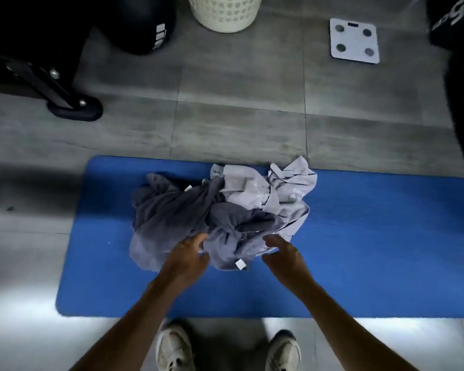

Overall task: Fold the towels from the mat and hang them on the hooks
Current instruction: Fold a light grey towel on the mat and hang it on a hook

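Where the frame cuts off at upper left, a black machine frame (56, 84) and a dark rounded bag (145, 25) sit in shadow, hard to identify. Landmark: blue exercise mat (386, 250). On its middle, a crumpled dark grey towel (177, 210) tangled with a paler grey towel (287, 188) to its right. Left hand (186, 257) touches the dark towel's near edge, fingers loosely curled, nothing gripped. Right hand (284, 253) hovers spread at the pile's near edge; contact unclear. Beyond the mat: cream laundry basket (225, 14), top cropped; white bathroom scale (354, 41). Near side of mat: white sneakers (172, 346).
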The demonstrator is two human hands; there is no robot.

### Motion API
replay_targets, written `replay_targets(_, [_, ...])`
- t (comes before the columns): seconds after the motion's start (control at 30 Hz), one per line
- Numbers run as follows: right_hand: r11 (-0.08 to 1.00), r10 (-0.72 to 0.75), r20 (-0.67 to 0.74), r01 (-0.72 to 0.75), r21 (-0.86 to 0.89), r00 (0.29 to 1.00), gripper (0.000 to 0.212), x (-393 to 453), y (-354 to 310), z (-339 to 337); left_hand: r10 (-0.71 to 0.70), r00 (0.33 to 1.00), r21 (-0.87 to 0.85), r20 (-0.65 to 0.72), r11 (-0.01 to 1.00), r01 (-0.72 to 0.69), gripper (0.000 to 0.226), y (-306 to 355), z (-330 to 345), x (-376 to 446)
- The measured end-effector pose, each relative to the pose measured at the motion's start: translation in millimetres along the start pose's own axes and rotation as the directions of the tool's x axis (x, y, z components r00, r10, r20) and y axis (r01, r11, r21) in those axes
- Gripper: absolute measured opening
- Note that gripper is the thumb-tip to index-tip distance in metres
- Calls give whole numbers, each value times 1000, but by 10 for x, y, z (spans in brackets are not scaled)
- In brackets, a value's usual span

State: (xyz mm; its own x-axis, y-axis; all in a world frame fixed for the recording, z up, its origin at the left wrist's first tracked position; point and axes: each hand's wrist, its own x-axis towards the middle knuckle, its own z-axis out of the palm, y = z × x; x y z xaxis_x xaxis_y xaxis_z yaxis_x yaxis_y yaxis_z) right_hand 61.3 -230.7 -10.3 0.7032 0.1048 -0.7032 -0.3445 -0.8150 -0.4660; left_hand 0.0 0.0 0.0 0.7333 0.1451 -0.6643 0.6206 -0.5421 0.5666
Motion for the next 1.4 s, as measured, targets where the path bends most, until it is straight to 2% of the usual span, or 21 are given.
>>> replay_targets(0.1, [991, -134, -66, 133, -24, 989, 47, 542, 347, 76, 14, 1000, 125, 7, 992, -15, 53, -135, 384, 573])
replay_targets(0.23, [983, -123, -186, 145, 110, 975, 62, 1203, 681, 128, 150, 985, 441, -80, 892, -100, 75, -241, 799, 1216])
replay_targets(0.37, [962, -218, -161, 240, 131, 963, 80, 1731, 867, 189, 200, 974, 562, -110, 821, -105, 94, -311, 1063, 1736])
replay_targets(0.5, [940, -291, -188, 317, 127, 938, 93, 2048, 882, 335, 196, 978, 596, -77, 795, -113, 115, -443, 1259, 1947])
replay_targets(0.57, [940, -250, -202, 288, 182, 947, 98, 2171, 825, 376, 245, 963, 633, -110, 765, -122, 117, -557, 1336, 1975])
replay_targets(0.67, [957, -134, -116, 159, 244, 984, 106, 2354, 790, 389, 345, 924, 687, -165, 713, -143, 112, -717, 1401, 2018])
replay_targets(0.77, [958, -70, -21, 73, 277, 997, 94, 2478, 791, 453, 393, 902, 701, -178, 694, -164, 102, -777, 1427, 2080])
replay_targets(0.83, [952, -85, 50, 66, 300, 995, 84, 2497, 782, 512, 391, 901, 691, -189, 705, -161, 97, -771, 1432, 2066])
replay_targets(0.9, [942, -125, 45, 105, 320, 991, 71, 2423, 705, 501, 426, 876, 647, -224, 738, -193, 102, -732, 1386, 2020])
replay_targets(0.97, [900, -157, -92, 181, 396, 983, 47, 2292, 558, 349, 507, 813, 580, -287, 767, -274, 103, -736, 1329, 2020])
replay_targets(1.0, [852, -148, -199, 227, 472, 969, 33, 2266, 519, 227, 525, 805, 575, -278, 762, -298, 92, -742, 1297, 2027])
replay_targets(1.07, [677, -39, -385, 308, 669, 922, 16, 2208, 461, -88, 480, 842, 624, -247, 743, -241, 65, -738, 1246, 1996])
replay_targets(1.17, [368, 178, -505, 419, 830, 845, 15, 2205, 533, -619, 436, 878, 710, -199, 682, -178, 69, -765, 1290, 1956])
replay_targets(1.23, [249, 258, -582, 529, 811, 771, 16, 2185, 658, -979, 402, 897, 723, -183, 673, -154, 71, -764, 1344, 2002])
replay_targets(1.3, [230, 296, -649, 607, 761, 701, 18, 2165, 859, -1259, 382, 909, 775, -165, 620, -120, 73, -692, 1415, 2045])
replay_targets(1.4, [310, 346, -689, 615, 725, 637, 17, 2191, 1254, -1444, 350, 926, 842, -141, 534, -74, 70, -523, 1518, 2057])
